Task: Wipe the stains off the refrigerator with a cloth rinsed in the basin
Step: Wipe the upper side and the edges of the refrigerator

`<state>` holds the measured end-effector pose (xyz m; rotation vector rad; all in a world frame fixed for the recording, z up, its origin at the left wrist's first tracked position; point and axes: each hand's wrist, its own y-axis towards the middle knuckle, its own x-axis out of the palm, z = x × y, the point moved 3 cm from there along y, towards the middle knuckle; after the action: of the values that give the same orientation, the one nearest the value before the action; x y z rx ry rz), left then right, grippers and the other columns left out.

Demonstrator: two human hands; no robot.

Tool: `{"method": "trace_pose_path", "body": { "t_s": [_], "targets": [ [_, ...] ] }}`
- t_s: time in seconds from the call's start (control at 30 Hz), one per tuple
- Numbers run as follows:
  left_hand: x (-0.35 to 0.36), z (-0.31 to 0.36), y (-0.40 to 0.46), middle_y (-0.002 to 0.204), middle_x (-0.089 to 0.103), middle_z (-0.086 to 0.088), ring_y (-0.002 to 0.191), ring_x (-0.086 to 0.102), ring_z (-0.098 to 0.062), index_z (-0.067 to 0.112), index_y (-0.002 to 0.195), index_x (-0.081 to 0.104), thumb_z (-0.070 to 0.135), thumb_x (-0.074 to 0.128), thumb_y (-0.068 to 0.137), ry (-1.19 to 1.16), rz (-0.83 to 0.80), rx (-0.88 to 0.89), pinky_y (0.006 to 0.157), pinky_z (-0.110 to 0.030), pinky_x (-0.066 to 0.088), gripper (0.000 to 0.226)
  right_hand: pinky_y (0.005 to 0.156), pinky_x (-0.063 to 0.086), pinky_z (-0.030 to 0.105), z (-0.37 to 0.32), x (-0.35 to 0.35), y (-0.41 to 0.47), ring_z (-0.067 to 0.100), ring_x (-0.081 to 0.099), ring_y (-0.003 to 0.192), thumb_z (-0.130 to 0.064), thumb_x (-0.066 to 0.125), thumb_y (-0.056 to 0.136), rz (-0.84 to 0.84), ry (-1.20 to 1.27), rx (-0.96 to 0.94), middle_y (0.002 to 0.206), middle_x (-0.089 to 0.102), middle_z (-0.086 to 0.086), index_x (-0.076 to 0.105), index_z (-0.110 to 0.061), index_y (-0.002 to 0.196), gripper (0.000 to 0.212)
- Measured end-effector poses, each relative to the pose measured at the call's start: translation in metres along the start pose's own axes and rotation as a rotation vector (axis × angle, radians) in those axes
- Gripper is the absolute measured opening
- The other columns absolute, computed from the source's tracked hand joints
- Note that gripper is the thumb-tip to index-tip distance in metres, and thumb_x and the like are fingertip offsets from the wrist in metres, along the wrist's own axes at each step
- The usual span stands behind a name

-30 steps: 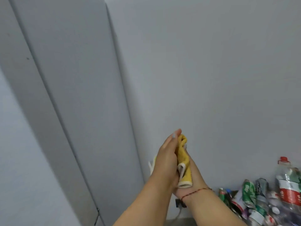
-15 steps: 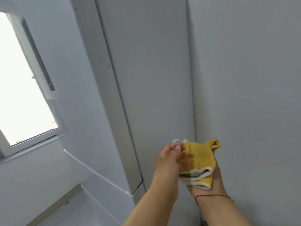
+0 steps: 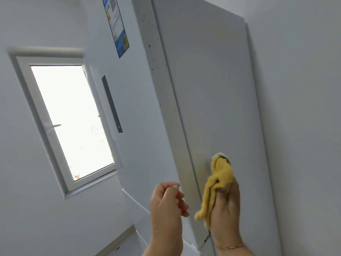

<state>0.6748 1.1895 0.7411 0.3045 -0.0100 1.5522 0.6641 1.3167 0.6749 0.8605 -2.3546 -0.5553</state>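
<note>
The tall white refrigerator (image 3: 212, 85) fills the middle of the head view, its side panel facing me. Small dark specks dot the door's edge strip (image 3: 156, 58). My right hand (image 3: 226, 209) grips a bunched yellow cloth (image 3: 219, 180), whose top end lies against the side panel. My left hand (image 3: 167, 202) hovers just left of it, fingers loosely curled, holding nothing and touching nothing.
A blue and white energy label (image 3: 117, 26) sticks to the fridge door, with a dark vertical handle strip (image 3: 112, 105) below it. A bright window (image 3: 72, 119) is set in the left wall. A plain wall (image 3: 304, 108) stands close on the right.
The view swung up and left, bringing the fridge top into sight. My left hand let go of the cloth and drew away; my right hand raised the cloth to the side panel.
</note>
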Motion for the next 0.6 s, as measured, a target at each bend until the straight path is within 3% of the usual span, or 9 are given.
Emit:
{"method": "trace_pose_path", "body": {
  "t_s": [0.07,0.13,0.33,0.43,0.6],
  "targets": [
    [-0.007,0.007,0.007,0.050,0.046,-0.005,0.040,0.042,-0.017,0.001,0.083,0.059,-0.004,0.044,0.089,0.000,0.009,0.012,0.043,-0.027,0.034,0.017,0.108,0.034,0.030,0.014,0.025,-0.015,0.005,0.036,0.135,-0.069,0.028,0.087,-0.189,-0.185,-0.122,0.147,0.035,-0.016,0.030,-0.052,0.138,0.054],
    [-0.012,0.017,0.015,0.048,0.046,-0.005,0.037,0.040,-0.018,-0.001,0.082,0.058,-0.003,0.044,0.090,0.013,0.006,0.032,0.041,-0.026,0.032,0.016,0.114,0.023,0.033,0.025,0.040,-0.021,0.007,0.014,0.145,-0.065,0.018,0.093,-0.229,-0.375,-0.291,0.156,0.009,-0.021,0.011,-0.049,0.146,0.056],
    [-0.018,0.068,0.037,0.048,0.049,-0.006,0.036,0.041,-0.017,-0.002,0.078,0.058,0.002,0.041,0.093,0.064,-0.028,0.219,0.033,-0.022,0.029,0.023,0.108,0.020,0.052,-0.005,0.071,0.015,0.007,-0.001,0.146,-0.055,0.013,0.098,-0.201,-0.564,-0.474,0.160,0.000,-0.009,0.006,-0.029,0.152,0.060],
    [-0.014,0.097,0.044,0.047,0.049,-0.005,0.037,0.041,-0.017,-0.001,0.077,0.058,0.004,0.042,0.094,0.063,-0.048,0.312,0.034,-0.023,0.030,0.024,0.115,0.018,0.043,-0.026,0.088,0.036,0.002,-0.010,0.144,-0.058,0.011,0.097,-0.212,-0.636,-0.487,0.158,-0.011,-0.014,-0.002,-0.031,0.152,0.062],
    [-0.001,0.150,0.056,0.053,0.051,-0.006,0.044,0.044,-0.017,0.002,0.079,0.060,0.007,0.043,0.095,0.105,-0.094,0.459,0.041,-0.027,0.035,0.024,0.117,-0.007,0.032,-0.078,0.112,0.069,-0.005,-0.029,0.136,-0.077,-0.012,0.079,-0.250,-0.635,-0.444,0.147,-0.034,-0.025,-0.032,-0.046,0.138,0.069]
  ]
}}
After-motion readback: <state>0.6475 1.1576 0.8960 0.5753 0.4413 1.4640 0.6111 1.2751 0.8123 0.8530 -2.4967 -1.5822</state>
